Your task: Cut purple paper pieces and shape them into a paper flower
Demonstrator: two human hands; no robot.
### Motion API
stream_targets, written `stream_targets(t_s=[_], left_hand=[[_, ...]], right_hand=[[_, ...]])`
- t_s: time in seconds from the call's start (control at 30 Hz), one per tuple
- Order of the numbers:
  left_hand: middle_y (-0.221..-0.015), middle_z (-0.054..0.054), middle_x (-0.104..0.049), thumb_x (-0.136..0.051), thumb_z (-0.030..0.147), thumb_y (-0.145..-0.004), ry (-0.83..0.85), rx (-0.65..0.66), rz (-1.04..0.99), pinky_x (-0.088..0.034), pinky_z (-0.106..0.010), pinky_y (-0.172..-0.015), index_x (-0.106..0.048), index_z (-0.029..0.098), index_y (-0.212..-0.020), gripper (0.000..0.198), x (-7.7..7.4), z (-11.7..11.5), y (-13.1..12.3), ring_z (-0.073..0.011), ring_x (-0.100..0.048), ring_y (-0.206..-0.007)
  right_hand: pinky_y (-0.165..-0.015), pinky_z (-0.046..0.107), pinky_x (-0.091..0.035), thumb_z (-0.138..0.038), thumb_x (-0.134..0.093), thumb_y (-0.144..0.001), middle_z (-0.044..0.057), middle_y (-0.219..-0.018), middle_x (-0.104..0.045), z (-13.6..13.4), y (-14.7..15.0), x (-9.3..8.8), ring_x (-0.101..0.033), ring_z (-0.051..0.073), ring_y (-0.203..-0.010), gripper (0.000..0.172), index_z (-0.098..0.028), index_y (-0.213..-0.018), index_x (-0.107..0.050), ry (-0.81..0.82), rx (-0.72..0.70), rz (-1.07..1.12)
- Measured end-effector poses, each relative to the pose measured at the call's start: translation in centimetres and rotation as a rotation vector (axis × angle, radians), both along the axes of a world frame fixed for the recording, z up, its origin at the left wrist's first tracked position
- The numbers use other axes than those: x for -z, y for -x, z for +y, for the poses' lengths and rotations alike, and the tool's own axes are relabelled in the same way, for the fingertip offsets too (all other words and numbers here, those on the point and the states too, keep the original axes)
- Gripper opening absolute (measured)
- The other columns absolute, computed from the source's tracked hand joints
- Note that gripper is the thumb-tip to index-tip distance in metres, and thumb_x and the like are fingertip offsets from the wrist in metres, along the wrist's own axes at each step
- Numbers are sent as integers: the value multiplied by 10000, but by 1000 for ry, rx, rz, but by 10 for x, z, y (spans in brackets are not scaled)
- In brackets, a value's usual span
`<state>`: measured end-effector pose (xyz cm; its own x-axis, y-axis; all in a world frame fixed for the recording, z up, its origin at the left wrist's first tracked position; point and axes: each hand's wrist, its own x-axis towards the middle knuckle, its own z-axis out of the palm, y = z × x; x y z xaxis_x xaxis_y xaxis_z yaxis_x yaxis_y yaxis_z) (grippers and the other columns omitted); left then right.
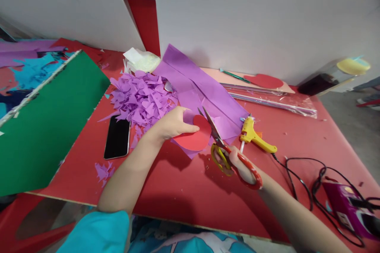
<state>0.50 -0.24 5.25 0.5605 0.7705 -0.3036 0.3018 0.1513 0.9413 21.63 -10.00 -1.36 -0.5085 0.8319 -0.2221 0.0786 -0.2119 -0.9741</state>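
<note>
My left hand (178,123) is closed on a red paper shape (197,136) with a rounded outline, its thumb lying across the top. Purple paper (190,153) shows beneath the red piece, held together with it. In my right hand (239,164) is a pair of scissors (218,136) with one red and one yellow handle. Their blades are parted, pointing up and left at the right edge of the red shape. A heap of purple paper scraps (145,97) lies just beyond my left hand. Long purple paper sheets (204,87) stretch behind both hands.
A black phone (117,137) lies left of my arm, near a green board (50,126). A yellow glue gun (255,136) sits at the right, its cord running toward a purple box (346,205). A dark-filled cup (320,83) stands at the back right of the red table (178,201).
</note>
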Motion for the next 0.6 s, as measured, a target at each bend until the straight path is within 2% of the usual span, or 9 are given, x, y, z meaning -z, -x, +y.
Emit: stream_targets(t_s=[0.37,0.6], left_hand=[[-600,11,-580,-604,186,-640,-34,33,65,-401,-209,-493,-621,124,-717,100,3,2,1,-103,-529,-520],[-586,12,-564,-609,191,-636,-51,37,83,-378,-198,-463,-604,131,-681,76,4,3,1,-96,-507,-505]], right_hand=[[-390,250,-231,-749,-230,-777,-51,-573,-322,-2,-8,4,-258,74,-429,569,-209,-695,-388,9,-22,-72],[-373,257,-232,-700,-239,-818,-39,-511,-363,-2,-8,8,-302,82,-386,546,-211,-640,-404,-3,26,-94]])
